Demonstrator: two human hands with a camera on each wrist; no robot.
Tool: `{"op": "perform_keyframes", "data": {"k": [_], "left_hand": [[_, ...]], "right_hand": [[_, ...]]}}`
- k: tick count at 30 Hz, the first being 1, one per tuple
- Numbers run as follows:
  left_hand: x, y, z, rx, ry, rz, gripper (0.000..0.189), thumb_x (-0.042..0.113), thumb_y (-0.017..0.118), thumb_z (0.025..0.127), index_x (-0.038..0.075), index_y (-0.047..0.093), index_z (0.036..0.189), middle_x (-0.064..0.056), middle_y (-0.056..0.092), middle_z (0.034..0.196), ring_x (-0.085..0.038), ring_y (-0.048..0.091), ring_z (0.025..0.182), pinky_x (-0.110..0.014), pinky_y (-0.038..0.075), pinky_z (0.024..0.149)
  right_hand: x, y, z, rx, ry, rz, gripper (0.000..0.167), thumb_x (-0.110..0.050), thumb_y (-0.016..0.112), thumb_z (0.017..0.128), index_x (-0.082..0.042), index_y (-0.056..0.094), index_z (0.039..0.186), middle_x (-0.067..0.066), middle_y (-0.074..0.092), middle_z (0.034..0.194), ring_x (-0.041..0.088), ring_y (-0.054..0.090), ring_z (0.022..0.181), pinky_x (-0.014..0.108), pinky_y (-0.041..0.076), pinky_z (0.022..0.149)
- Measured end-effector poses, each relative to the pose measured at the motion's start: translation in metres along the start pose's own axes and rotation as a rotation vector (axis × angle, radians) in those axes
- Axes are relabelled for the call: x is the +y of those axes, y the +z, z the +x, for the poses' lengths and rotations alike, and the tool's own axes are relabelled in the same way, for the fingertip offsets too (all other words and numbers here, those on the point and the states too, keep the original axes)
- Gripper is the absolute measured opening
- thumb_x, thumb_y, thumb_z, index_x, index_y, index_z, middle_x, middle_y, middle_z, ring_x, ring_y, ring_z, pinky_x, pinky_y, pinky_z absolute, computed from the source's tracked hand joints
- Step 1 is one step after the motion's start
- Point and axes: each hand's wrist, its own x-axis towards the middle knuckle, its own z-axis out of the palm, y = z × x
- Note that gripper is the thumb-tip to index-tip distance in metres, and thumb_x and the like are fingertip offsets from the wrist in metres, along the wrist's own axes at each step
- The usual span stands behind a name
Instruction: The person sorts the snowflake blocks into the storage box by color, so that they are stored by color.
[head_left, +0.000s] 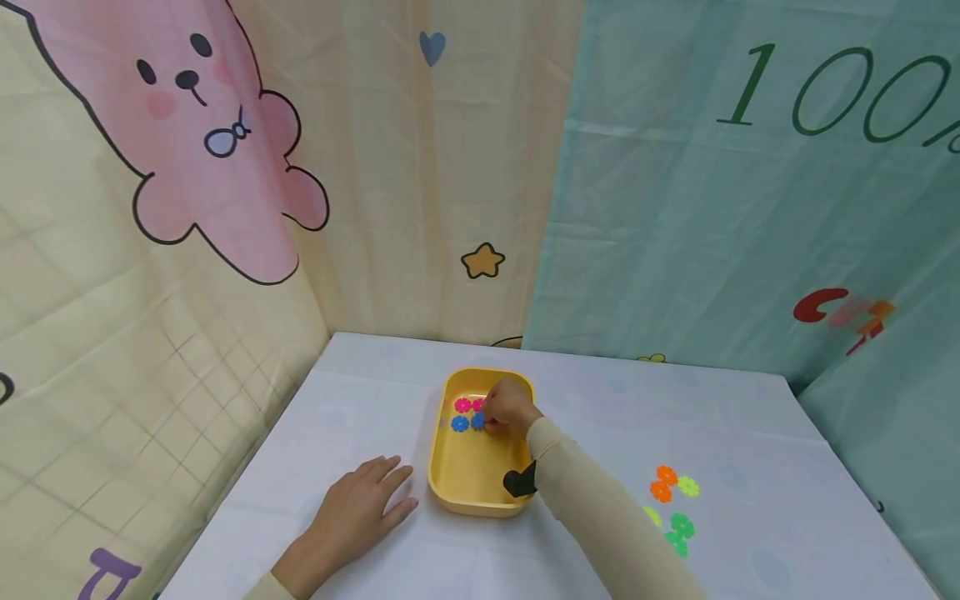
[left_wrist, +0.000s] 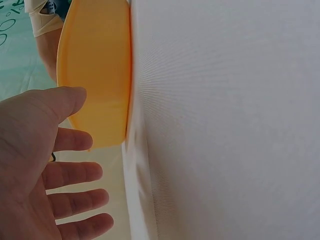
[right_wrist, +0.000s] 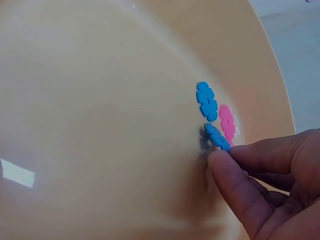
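Note:
My right hand (head_left: 510, 406) reaches into the yellow plastic tray (head_left: 472, 487). Between its thumb and forefinger it pinches a blue notched flower-shaped disc (right_wrist: 217, 137), which is tilted up at one edge. Another blue disc (right_wrist: 206, 101) lies flat beside it on the tray floor. Two pink discs (head_left: 462, 405) sit in a row behind the blue ones, one partly covered by the right hand. My left hand (head_left: 356, 508) hovers at the tray's left side, fingers spread and holding nothing; in the left wrist view its thumb overlaps the tray wall (left_wrist: 97, 65).
On the white-covered table (head_left: 765, 467), right of the tray, lie two orange discs (head_left: 661, 491), two green discs (head_left: 682, 525) and two yellow discs (head_left: 687, 487), one partly behind the right sleeve (head_left: 607, 517). Printed curtains (head_left: 420, 183) hang behind and beside the table.

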Motion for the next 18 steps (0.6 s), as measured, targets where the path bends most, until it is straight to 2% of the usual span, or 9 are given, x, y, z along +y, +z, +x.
{"op": "perform_keyframes", "data": {"k": [6, 12, 15, 18], "left_hand": [[0.000, -0.001, -0.001, 0.013, 0.012, 0.003, 0.046, 0.046, 0.071, 0.093, 0.014, 0.071, 0.127, -0.009, 0.067, 0.133, -0.032, 0.062, 0.123, -0.053, 0.055, 0.092], [-0.001, -0.001, 0.001, 0.028, 0.029, 0.016, 0.046, 0.045, 0.072, 0.093, 0.013, 0.071, 0.127, -0.010, 0.067, 0.132, -0.032, 0.062, 0.122, -0.052, 0.056, 0.091], [-0.002, -0.001, 0.002, 0.029, 0.038, 0.017, 0.046, 0.044, 0.072, 0.093, 0.013, 0.071, 0.127, -0.010, 0.067, 0.132, -0.033, 0.063, 0.122, -0.053, 0.056, 0.092], [-0.002, -0.001, 0.003, 0.024, 0.040, 0.016, 0.046, 0.045, 0.071, 0.094, 0.013, 0.071, 0.127, -0.010, 0.067, 0.133, -0.033, 0.062, 0.123, -0.053, 0.056, 0.092]], "right_hand": [[0.000, 0.003, -0.002, 0.010, -0.026, -0.070, 0.010, 0.000, 0.075, 0.089, 0.000, 0.071, 0.079, 0.010, 0.061, 0.069, 0.027, 0.064, 0.062, 0.032, 0.060, 0.065], [-0.002, 0.001, -0.006, 0.028, -0.045, -0.095, 0.006, -0.004, 0.072, 0.092, 0.001, 0.074, 0.088, 0.014, 0.067, 0.079, 0.029, 0.065, 0.073, 0.032, 0.059, 0.068], [-0.004, -0.003, -0.009, 0.006, -0.068, -0.059, 0.009, -0.004, 0.069, 0.093, 0.003, 0.075, 0.092, 0.016, 0.068, 0.082, 0.031, 0.066, 0.077, 0.033, 0.060, 0.071], [-0.005, -0.010, -0.013, -0.020, -0.086, 0.051, 0.011, -0.005, 0.068, 0.093, 0.003, 0.074, 0.096, 0.014, 0.067, 0.082, 0.029, 0.068, 0.076, 0.032, 0.061, 0.073]]}}
